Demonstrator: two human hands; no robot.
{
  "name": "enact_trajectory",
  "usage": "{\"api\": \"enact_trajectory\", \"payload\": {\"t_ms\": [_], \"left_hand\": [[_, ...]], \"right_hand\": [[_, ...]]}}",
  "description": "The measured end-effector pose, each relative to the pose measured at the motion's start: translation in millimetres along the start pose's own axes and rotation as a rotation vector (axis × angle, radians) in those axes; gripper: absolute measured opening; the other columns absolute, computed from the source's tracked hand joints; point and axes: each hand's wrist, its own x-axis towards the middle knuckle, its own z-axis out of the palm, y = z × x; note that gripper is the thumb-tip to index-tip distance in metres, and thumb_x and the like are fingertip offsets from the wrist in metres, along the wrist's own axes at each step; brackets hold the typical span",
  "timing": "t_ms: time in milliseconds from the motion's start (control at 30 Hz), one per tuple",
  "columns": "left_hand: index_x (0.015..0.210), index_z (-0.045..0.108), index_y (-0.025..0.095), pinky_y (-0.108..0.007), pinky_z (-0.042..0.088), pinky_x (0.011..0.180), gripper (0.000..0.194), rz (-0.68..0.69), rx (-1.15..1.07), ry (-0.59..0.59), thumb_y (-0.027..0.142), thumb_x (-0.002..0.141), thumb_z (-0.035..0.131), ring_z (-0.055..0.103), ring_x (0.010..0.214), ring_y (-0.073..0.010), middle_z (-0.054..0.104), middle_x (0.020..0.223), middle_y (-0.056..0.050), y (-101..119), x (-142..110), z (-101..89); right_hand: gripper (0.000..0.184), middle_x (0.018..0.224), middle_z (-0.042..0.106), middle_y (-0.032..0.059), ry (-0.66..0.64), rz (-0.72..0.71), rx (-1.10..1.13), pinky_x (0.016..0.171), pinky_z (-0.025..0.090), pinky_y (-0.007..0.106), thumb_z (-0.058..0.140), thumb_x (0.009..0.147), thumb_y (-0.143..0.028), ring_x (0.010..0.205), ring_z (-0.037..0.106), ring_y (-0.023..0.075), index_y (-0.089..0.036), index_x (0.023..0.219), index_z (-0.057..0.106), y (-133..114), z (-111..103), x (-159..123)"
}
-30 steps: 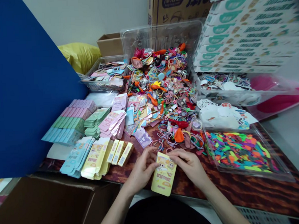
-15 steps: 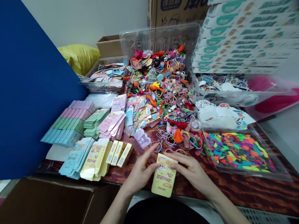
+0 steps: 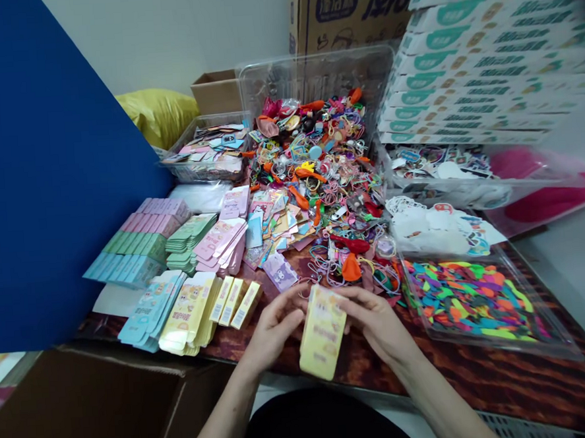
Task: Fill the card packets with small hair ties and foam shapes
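A small yellow printed carton (image 3: pixel 323 336) is held over the table's front edge, its long face toward me and slightly blurred. My right hand (image 3: pixel 378 319) grips it at the upper right side, with the thumb near its face. At its upper left edge is my left hand (image 3: pixel 275 329), fingers curled behind and thumb alongside, closed on the same carton. Left of my hands lie flat yellow cartons (image 3: pixel 187 316) in a stack and several narrow folded yellow boxes (image 3: pixel 245 306). A purple card (image 3: pixel 280 271) lies just beyond my left hand.
A big heap of hair ties and trinkets (image 3: pixel 320 177) fills the middle back. To the right stands a clear tray of colourful small pieces (image 3: pixel 476 297), below stacked white boxes (image 3: pixel 475 56). Blue, green and pink cartons (image 3: pixel 152 310) lie left, beside a blue panel (image 3: pixel 63 193).
The yellow carton looked flat before; now it shows a side and some depth. My left thumb has shifted from its face to its edge.
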Motion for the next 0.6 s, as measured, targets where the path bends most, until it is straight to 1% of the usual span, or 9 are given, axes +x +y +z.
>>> {"api": "enact_trajectory", "payload": {"t_ms": [67,167,200,267,333,400,467,533,600], "left_hand": [[0.148,0.037,0.027,-0.039,0.051,0.095,0.064,0.037,0.0,0.029,0.037,0.09,0.062,0.058,0.118,-0.027,0.058,0.133,-0.011,-4.5,-0.3,4.7],[0.151,0.028,0.029,-0.045,0.04,0.111,0.084,0.152,0.184,0.147,0.031,0.08,0.073,0.038,0.14,-0.0309,0.039,0.152,-0.012,-10.1,-0.2,11.7],[0.15,0.029,0.028,-0.046,0.038,0.113,0.084,0.176,0.225,0.201,0.03,0.079,0.074,0.037,0.141,-0.0311,0.039,0.152,-0.012,-11.6,-0.3,12.7],[0.145,0.033,0.025,-0.046,0.041,0.11,0.078,0.182,0.248,0.292,0.028,0.079,0.074,0.046,0.133,-0.0298,0.044,0.147,-0.013,-14.2,-1.1,11.7],[0.14,0.038,0.024,-0.044,0.044,0.107,0.071,0.165,0.273,0.33,0.025,0.079,0.073,0.055,0.122,-0.027,0.05,0.14,-0.012,-16.7,-2.5,8.1],[0.137,0.04,0.023,-0.044,0.043,0.107,0.068,0.171,0.366,0.299,0.022,0.078,0.072,0.056,0.12,-0.0267,0.053,0.137,-0.011,-19.2,-3.7,4.1],[0.139,0.04,0.023,-0.046,0.04,0.11,0.07,0.199,0.514,0.228,0.02,0.076,0.07,0.052,0.126,-0.0285,0.052,0.138,-0.011,-21.6,-4.2,1.1],[0.143,0.036,0.024,-0.047,0.039,0.11,0.075,0.203,0.657,0.19,0.019,0.076,0.068,0.048,0.131,-0.0295,0.051,0.14,-0.012,-23.5,-4.4,-1.3],[0.144,0.034,0.022,-0.047,0.041,0.108,0.074,0.162,0.756,0.209,0.02,0.077,0.067,0.05,0.129,-0.0294,0.053,0.138,-0.012,-24.5,-5.1,-3.5]], "right_hand": [[0.038,0.092,0.076,0.0055,0.078,0.086,0.198,0.054,0.056,0.025,0.087,0.062,-0.037,0.068,0.068,0.0168,-0.023,0.096,0.076,5.5,9.0,8.0],[0.042,0.094,0.076,0.0057,-0.002,0.156,0.3,0.06,0.058,0.027,0.085,0.065,-0.038,0.073,0.07,0.0175,-0.023,0.102,0.072,17.3,25.9,13.0],[0.039,0.089,0.075,0.0057,-0.068,0.159,0.242,0.057,0.056,0.027,0.08,0.07,-0.041,0.068,0.069,0.0168,-0.023,0.103,0.071,20.6,30.5,14.1],[0.032,0.074,0.071,0.004,-0.164,0.085,-0.046,0.048,0.052,0.026,0.067,0.081,-0.047,0.055,0.064,0.0155,-0.02,0.098,0.07,23.9,37.0,20.2],[0.03,0.068,0.068,0.0027,-0.147,-0.066,-0.37,0.048,0.049,0.026,0.059,0.086,-0.046,0.054,0.063,0.016,-0.018,0.088,0.068,22.8,42.4,35.4],[0.019,0.082,0.07,0.0046,-0.051,-0.207,-0.529,0.062,0.052,0.029,0.063,0.083,-0.037,0.074,0.067,0.019,-0.019,0.09,0.067,19.8,50.7,59.1],[0.037,0.096,0.07,0.0037,0.001,-0.269,-0.574,0.075,0.05,0.03,0.074,0.069,-0.022,0.091,0.065,0.0212,-0.022,0.105,0.065,17.5,62.4,85.2],[0.051,0.079,0.067,-0.0018,-0.004,-0.282,-0.613,0.071,0.048,0.029,0.078,0.056,-0.009,0.079,0.064,0.02,-0.024,0.103,0.066,15.7,72.6,105.8],[0.052,0.07,0.063,-0.0051,-0.013,-0.297,-0.626,0.066,0.046,0.027,0.074,0.058,-0.007,0.068,0.061,0.0168,-0.025,0.106,0.066,12.1,74.9,114.8]]}}
